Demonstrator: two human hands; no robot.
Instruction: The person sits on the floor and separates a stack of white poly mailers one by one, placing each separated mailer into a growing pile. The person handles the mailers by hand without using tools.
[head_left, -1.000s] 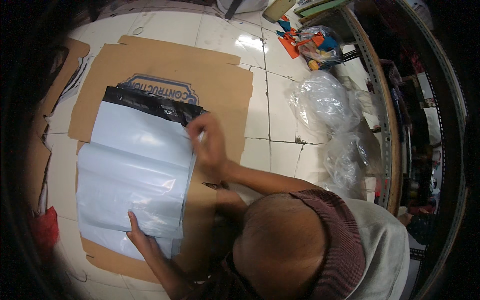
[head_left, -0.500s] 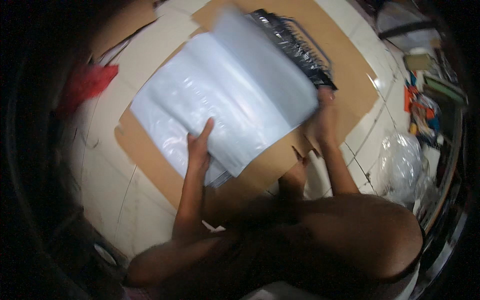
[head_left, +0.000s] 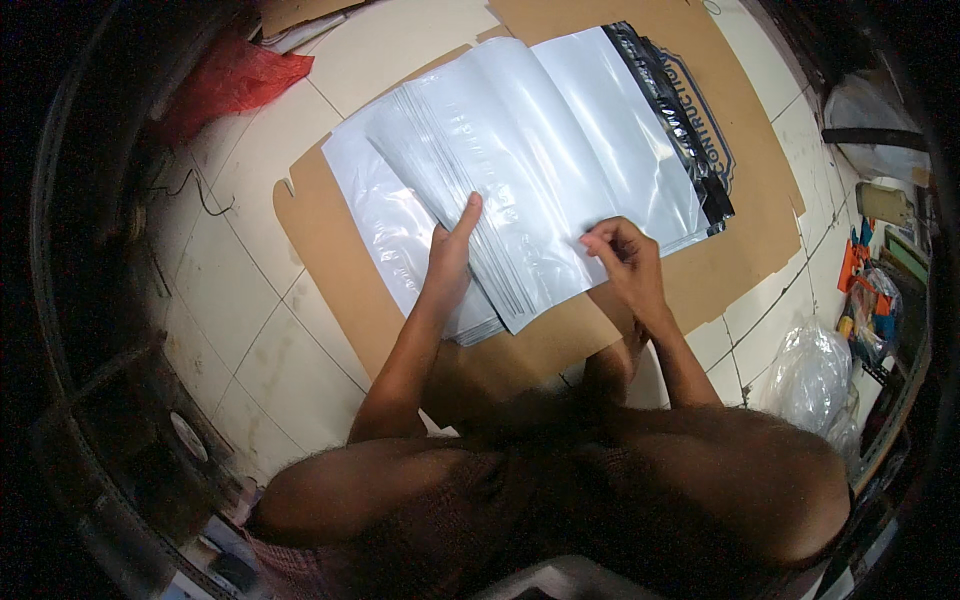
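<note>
A thick stack of silvery-white plastic mailing bags (head_left: pixel 490 170) is partly folded back on itself, its layered edges fanned beside my left hand. My left hand (head_left: pixel 455 255) grips this folded part, thumb on top and fingers hidden beneath. My right hand (head_left: pixel 628 262) is closed in a pinch at the near edge of the upper bag, thumb and forefinger together. More bags lie flat below, with a shiny black strip (head_left: pixel 680 130) along their far right end. All of this rests on a flat brown cardboard sheet (head_left: pixel 335 260).
White floor tiles (head_left: pixel 270 290) surround the cardboard. A red plastic bag (head_left: pixel 245 80) lies at the far left. To the right are a clear plastic bundle (head_left: pixel 808 375) and orange-handled items (head_left: pixel 855 255). My knees are close below the cardboard.
The lifted, blurred upper bag has come down onto the stack. My right hand has moved left and inward from the black strip's end. The folded edges now show beside my left hand.
</note>
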